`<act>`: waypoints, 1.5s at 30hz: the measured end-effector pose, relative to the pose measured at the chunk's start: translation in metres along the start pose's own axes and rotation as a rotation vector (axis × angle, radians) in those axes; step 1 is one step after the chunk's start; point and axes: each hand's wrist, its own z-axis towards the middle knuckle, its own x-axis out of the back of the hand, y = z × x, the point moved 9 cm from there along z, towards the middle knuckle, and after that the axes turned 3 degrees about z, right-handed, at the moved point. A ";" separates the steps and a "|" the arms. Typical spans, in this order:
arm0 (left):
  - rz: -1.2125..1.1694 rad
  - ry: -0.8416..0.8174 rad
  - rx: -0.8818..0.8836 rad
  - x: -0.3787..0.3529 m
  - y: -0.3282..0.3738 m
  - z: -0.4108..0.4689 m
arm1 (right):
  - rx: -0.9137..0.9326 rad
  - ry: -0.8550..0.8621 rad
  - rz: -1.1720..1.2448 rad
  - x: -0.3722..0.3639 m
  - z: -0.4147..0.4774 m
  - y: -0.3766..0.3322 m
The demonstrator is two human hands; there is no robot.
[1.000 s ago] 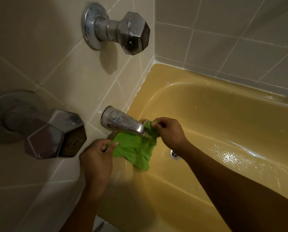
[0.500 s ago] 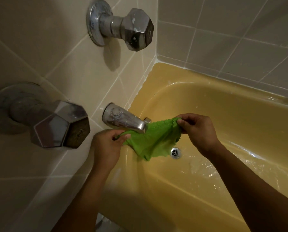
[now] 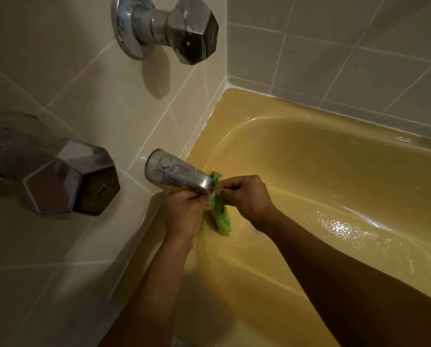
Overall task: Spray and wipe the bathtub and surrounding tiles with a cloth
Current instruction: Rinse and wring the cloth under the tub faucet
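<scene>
At nine o'clock a knob (image 3: 69,179) juts from the tiles (image 3: 89,101); an upper knob (image 3: 184,28) sits near twelve. Just left of centre the spout (image 3: 182,176) points toward four o'clock. Under its mouth the left hand (image 3: 184,211) curls round the cloth (image 3: 220,216), and at its three o'clock the right hand (image 3: 247,196) pinches the cloth's top edge. The green strip hangs between them over the tub (image 3: 322,151). Done well, the step likely means keeping the cloth taut against the spout's underside and drawing it back and forth. Half a second earlier the cloth was spread wide between parted hands; now they meet and it is bunched.
</scene>
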 end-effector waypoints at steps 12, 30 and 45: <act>0.035 -0.192 0.031 0.000 -0.007 0.002 | 0.048 -0.022 -0.080 -0.006 -0.006 0.005; 0.221 -0.327 -0.078 -0.014 -0.009 -0.004 | 0.122 -0.232 -0.029 0.018 -0.030 -0.008; 0.134 0.040 -0.130 -0.006 0.080 -0.124 | 0.188 0.044 -0.115 0.050 -0.110 -0.093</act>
